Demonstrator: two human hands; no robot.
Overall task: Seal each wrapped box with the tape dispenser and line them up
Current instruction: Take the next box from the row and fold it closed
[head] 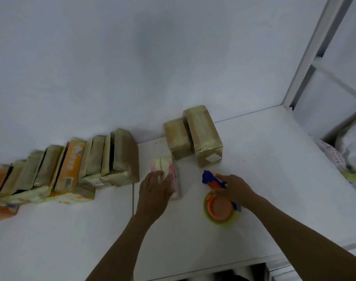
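Note:
A small pink and white wrapped box point(169, 169) lies on the white table point(264, 159), and my left hand point(154, 191) rests on its near end with the fingers curled over it. My right hand point(233, 189) grips the tape dispenser point(217, 201), which has a blue head, an orange body and a yellowish tape roll; it sits on the table to the right of the box. Two brown taped boxes point(195, 136) stand side by side behind them against the wall. A long row of wrapped boxes point(71, 165) leans along the wall at the left.
A white wall point(132, 57) backs the table. A white metal frame point(306, 63) rises at the table's right corner, with bags and cloth point(347, 155) beyond it. A thin cord point(133, 197) runs down the table near my left wrist.

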